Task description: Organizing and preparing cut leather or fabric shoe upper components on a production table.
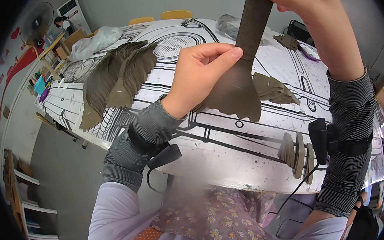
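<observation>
A long grey-brown strip (252, 34) with a flared, scalloped end hangs upright above the table. My left hand (204, 73) pinches its left edge near the middle, between thumb and curled fingers. Higher up, my right hand (302, 4) grips the strip near the top edge of the picture, where its upper end is cut off. Beyond the flared end, partly hidden by it, lies a stack of similar pieces (273, 89). Left of my left hand, larger overlapping piles of such pieces (119, 73) spread over the table.
Black line drawings cover the white tabletop (242, 164). Several thin grey-brown pieces (299, 155) stand near its front right edge. Clear plastic bags (96, 40) lie at the far left, and a small dark piece (286, 41) sits far right. A person (64, 24) is in the background beside a fan (38, 23).
</observation>
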Demonstrator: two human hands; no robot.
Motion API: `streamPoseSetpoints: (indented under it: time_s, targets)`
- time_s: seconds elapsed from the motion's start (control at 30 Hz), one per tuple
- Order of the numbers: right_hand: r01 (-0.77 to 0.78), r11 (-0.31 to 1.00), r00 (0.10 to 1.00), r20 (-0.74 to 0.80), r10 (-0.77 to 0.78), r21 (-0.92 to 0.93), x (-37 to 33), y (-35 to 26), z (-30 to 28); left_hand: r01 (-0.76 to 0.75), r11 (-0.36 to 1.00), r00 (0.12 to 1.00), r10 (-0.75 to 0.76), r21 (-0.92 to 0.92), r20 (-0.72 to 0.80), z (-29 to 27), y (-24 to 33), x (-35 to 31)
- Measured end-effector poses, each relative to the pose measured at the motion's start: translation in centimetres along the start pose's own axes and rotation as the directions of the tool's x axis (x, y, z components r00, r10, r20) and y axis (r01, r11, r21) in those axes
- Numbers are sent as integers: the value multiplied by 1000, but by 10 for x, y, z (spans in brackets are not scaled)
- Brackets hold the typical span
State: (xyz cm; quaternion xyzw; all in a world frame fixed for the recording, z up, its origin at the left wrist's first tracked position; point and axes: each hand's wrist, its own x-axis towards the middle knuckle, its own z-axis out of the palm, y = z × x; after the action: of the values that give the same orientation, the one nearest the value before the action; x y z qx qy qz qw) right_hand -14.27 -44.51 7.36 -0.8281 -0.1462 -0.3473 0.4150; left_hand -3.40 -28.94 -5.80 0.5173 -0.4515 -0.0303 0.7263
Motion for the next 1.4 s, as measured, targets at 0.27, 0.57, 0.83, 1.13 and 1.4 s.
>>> streamPoseSetpoints:
  time_s: [0.27,0.57,0.83,1.13,1.4]
  targets:
    - [-171,980,984,-65,165,-100,6,-8,5,-6,1000,1000,5,-26,-13,-1,-4,5]
    - [-43,995,999,12,42,87,5,25,4,104,994,993,-102,-25,60,-1,-2,0]
    - [-37,999,999,3,37,36,-4,7,6,119,990,985,-126,72,115,-2,2,5]
    - [21,991,999,41,-27,131,4,39,0,186,981,973,-192,51,129,8,2,6]
    - [8,985,998,58,-19,171,-11,17,7,178,984,978,-175,-18,118,10,-5,8]
